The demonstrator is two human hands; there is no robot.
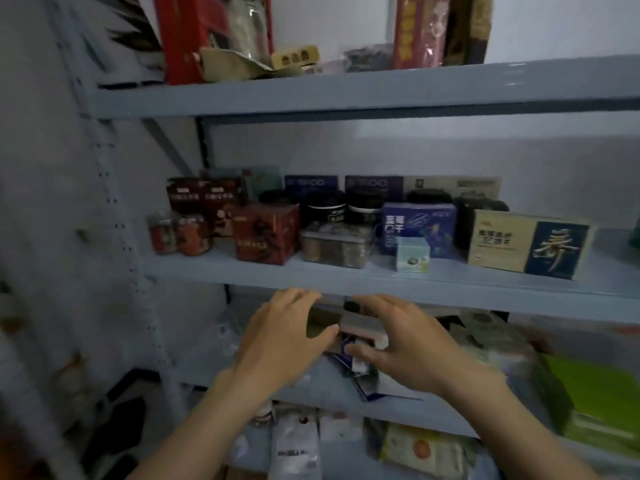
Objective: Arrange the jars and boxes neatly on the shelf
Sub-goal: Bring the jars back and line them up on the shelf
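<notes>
Reaching under blue metal shelf (381, 289) | left hand (287, 337), right hand (408, 344): curved grip clamps rectangular box (349, 323)

box (346, 325) half hidden behind hands (401, 344)

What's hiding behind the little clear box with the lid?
Behind the clear box stand two dark jars with pale label bands. Behind those, two purple boxes lean at the back wall. The jars' bottoms are covered, so what's in them can't be seen.

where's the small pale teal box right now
The small pale teal box stands at the middle shelf's front edge, before the purple box.
</notes>
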